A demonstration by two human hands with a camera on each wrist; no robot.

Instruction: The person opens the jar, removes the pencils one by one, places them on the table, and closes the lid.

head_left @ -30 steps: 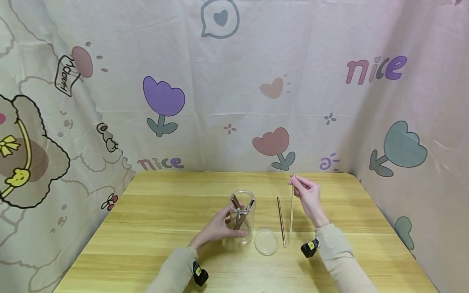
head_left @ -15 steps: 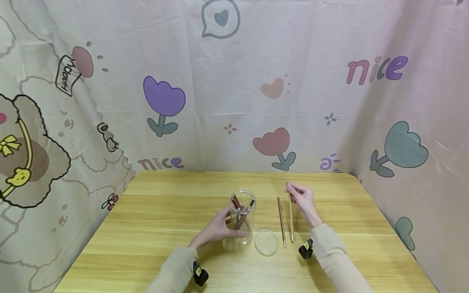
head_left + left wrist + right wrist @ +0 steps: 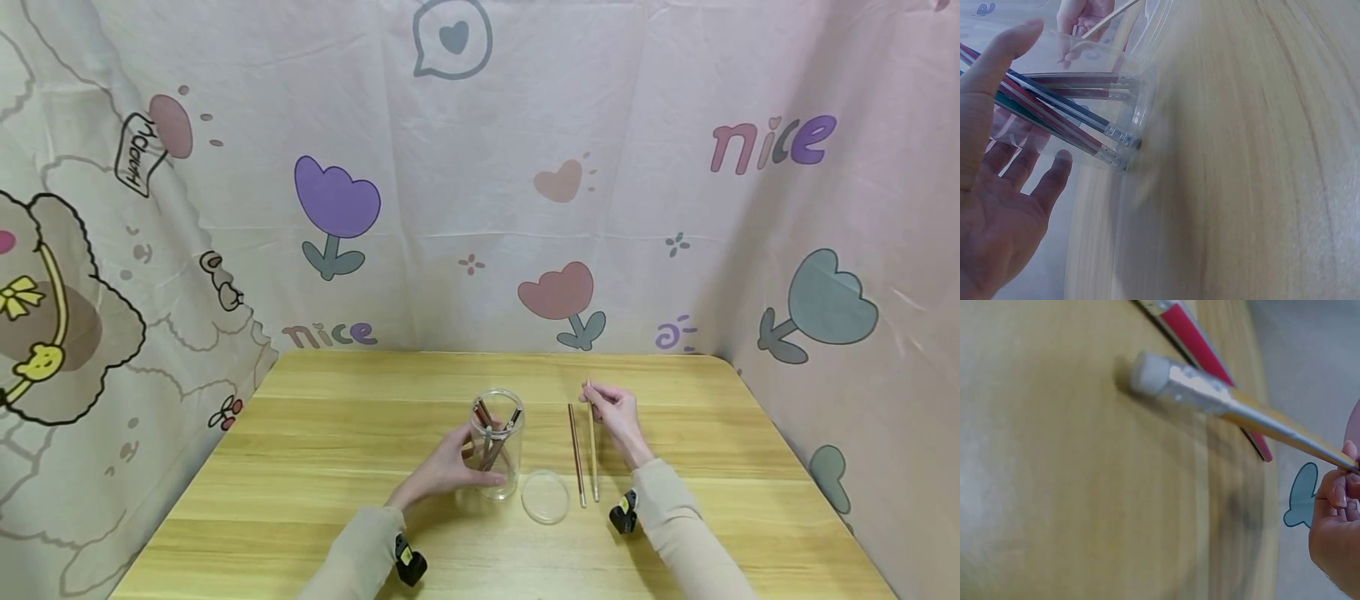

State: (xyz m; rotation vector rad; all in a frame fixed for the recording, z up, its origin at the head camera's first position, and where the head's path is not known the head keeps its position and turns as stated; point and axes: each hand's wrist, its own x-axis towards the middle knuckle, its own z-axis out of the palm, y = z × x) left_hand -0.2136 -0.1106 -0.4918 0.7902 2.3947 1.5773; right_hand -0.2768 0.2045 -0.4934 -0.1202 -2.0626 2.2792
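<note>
My left hand [image 3: 444, 468] grips a clear jar [image 3: 512, 471] that stands upright on the table. Inside it several pencils [image 3: 1066, 115] lean, their ferrule ends at the bottom in the left wrist view. The right hand [image 3: 618, 418] pinches a yellow pencil [image 3: 594, 458] near its far end. That pencil's white eraser [image 3: 1149, 375] points toward me, low over the wood; whether it touches cannot be told. Just left of it, roughly parallel, a red pencil [image 3: 577, 458] lies on the table.
A clear round lid [image 3: 545, 497] lies flat between the jar and the red pencil. The wooden table [image 3: 315, 467] ends at a patterned cloth backdrop [image 3: 450, 167], which also hangs along both sides.
My right hand has moved left and closer to me, lowering the yellow pencil beside the red one. The left hand and the jar have stayed put.
</note>
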